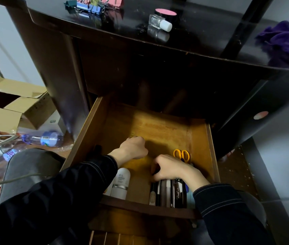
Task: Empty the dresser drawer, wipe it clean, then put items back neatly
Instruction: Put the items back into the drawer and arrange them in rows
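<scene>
- Drawer of the dark dresser stands pulled well out toward the person. Its wooden floor is bare across the back and middle, and its few items are gathered along the front edge.
- The left hand reaches into the middle-left of the drawer. Its knuckles are up and its fingers are curled down toward the floor. Whether it has anything in them cannot be told, since the fingertips are hidden.
- The right hand is at the front right of the drawer. Its thumb and bent fingers close on the upper ends of a row of cosmetic tubes and pens. These lie side by side, lengthwise, against the front wall.
- Orange-handled scissors lie just beyond the right hand, near the right wall, with the blades hidden under the hand.
- A white bottle lies at the front left, beside the left sleeve and apart from the row of tubes.
- On the dresser top, a heap of coloured binder clips sits at the back left.
- A nail polish bottle with a white cap lies on its side, touching a pink-lidded jar.
- A purple cloth is bunched at the right end of the top.
- On the floor to the left of the dresser sit an open cardboard box and several plastic bottles lying on their sides.
</scene>
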Tool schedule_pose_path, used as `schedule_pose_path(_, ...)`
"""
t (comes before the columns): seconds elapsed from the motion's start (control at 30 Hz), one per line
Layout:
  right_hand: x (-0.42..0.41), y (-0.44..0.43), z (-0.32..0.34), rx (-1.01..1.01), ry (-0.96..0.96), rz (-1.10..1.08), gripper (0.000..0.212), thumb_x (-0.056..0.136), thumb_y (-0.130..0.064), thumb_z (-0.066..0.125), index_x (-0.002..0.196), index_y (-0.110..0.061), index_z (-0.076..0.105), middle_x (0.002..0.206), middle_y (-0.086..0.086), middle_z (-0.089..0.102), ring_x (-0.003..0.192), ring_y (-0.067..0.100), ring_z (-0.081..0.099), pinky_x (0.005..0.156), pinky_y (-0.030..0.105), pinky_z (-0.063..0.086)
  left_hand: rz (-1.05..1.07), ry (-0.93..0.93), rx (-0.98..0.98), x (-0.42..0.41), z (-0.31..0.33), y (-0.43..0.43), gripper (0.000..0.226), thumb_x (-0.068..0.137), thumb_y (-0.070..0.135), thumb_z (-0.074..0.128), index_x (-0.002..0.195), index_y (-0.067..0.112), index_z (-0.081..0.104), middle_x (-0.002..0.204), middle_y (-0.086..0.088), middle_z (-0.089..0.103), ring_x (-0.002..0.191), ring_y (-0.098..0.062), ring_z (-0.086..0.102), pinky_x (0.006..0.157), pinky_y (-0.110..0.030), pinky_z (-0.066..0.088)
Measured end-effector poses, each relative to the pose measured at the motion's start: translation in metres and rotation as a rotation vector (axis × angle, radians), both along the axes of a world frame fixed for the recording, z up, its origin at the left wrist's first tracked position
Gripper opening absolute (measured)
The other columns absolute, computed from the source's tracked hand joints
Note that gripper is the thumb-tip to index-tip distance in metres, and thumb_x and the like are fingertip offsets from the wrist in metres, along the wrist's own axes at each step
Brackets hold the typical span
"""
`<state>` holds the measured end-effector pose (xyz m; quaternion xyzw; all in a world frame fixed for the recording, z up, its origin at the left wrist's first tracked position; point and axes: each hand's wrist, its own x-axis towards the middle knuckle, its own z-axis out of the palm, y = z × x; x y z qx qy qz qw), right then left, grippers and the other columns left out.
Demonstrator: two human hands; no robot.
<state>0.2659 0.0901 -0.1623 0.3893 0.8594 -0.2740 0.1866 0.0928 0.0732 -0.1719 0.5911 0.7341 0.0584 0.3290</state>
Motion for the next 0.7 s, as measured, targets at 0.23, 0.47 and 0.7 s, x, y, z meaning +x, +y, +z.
schedule_pose_path(0.23,0.012,0.001,0.011,0.092,0.178,-0.221,0.018,0.093,-0.041,0.061,0.091,-0.024,0.068,0.095,-0.006,0.065,0.086,0.017,0.063,0.081,0.049,0.055,0.063,-0.084,0.088,-0.005,0.005,-0.005,0.018,0.083,0.011,0.052,0.074,0.008,0.067,0.066,-0.006,0.065,0.056,-0.028,0.059,0.050,-0.029,0.043)
schedule_pose_path(0.47,0.015,-0.020,0.069,0.300,0.457,-0.307,0.018,0.096,-0.053,0.054,0.096,-0.039,0.065,0.096,-0.024,0.064,0.091,-0.005,0.058,0.083,0.029,0.055,0.189,-0.311,0.455,-0.012,0.061,-0.025,0.018,0.091,0.013,0.055,0.089,0.018,0.073,0.087,-0.002,0.073,0.075,-0.019,0.070,0.071,-0.037,0.058)
schedule_pose_path(0.7,-0.024,-0.042,0.216,0.676,0.857,-0.312,0.012,0.091,-0.047,0.055,0.088,-0.040,0.064,0.084,-0.025,0.066,0.075,-0.002,0.062,0.060,0.022,0.051,0.232,-0.480,0.975,-0.039,0.181,-0.061,0.021,0.095,0.010,0.055,0.095,0.025,0.070,0.081,0.008,0.071,0.071,-0.004,0.068,0.062,-0.019,0.052)
